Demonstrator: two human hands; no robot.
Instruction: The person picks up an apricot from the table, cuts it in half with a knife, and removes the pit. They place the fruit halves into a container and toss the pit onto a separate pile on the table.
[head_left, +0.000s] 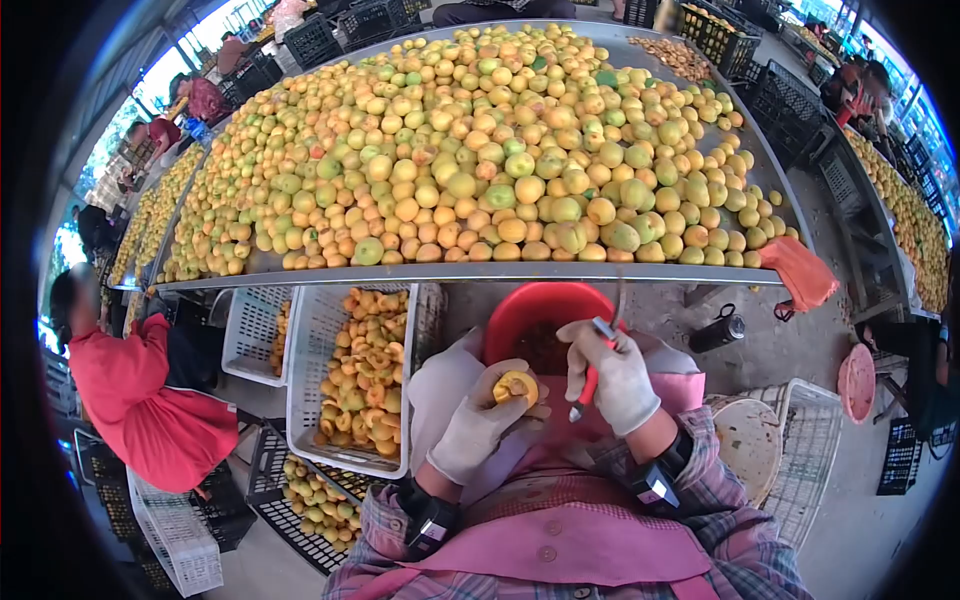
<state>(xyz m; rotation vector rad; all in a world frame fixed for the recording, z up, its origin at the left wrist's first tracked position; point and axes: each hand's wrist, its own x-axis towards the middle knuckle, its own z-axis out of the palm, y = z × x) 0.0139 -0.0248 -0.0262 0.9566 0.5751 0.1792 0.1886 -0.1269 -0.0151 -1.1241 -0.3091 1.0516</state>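
My left hand (472, 428), in a pale glove, is closed around an apricot (515, 386). The fruit is cut, with its orange flesh and a brownish middle turned up. My right hand (624, 386), also gloved, grips a red-handled tool (590, 384) with metal parts at its ends; its exact kind I cannot make out. That tool is apart from the apricot, to its right. Just beyond both hands stands a red tub (505, 325) between my knees, its inside dark. Across the metal table (440, 273) spreads a big heap of whole apricots (450, 160).
Left of me, a white crate (300, 425) holds split apricots, beside a smaller white crate (245, 330). A black crate (265, 480) has whole fruit. On my right are a bucket (748, 440), a white basket (812, 450) and a black bottle (718, 330). A person in red (150, 400) sits left.
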